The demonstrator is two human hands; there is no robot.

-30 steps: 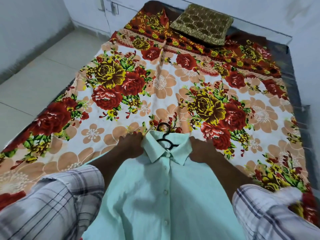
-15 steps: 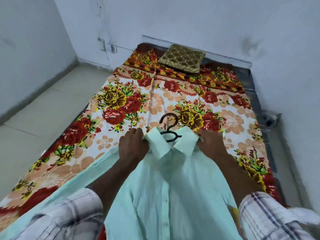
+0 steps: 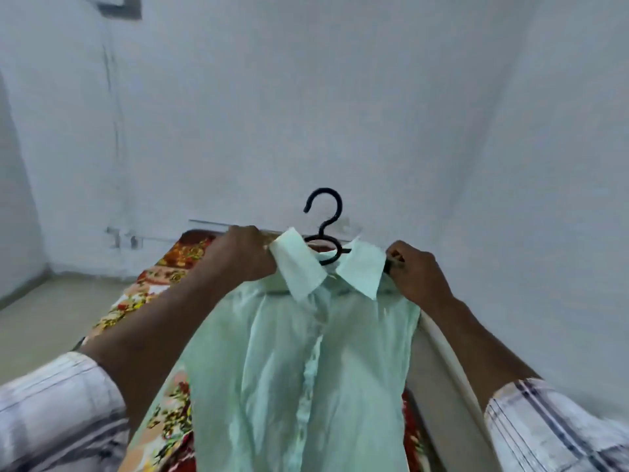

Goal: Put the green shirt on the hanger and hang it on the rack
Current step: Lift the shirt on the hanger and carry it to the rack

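Green shirt (image 3: 306, 369) vertical, collar topmost — hanger hook (image 3: 340, 206) upward

Back wall (image 3: 374, 97) is pale blue-white plaster, patchy and scuffed, and meets a side wall (image 3: 13, 199) of like finish at the left corner. It bears a thin vertical line (image 3: 114, 114), conduit or crack not determinable, a dark-framed fixture (image 3: 117, 5) cut off at the top edge, and a small fitting (image 3: 124, 236) low down. Floor (image 3: 44, 318) is pale tile; a bed (image 3: 160, 277) under a red, yellow and peach floral sheet stands against the back wall, in even, diffuse light.
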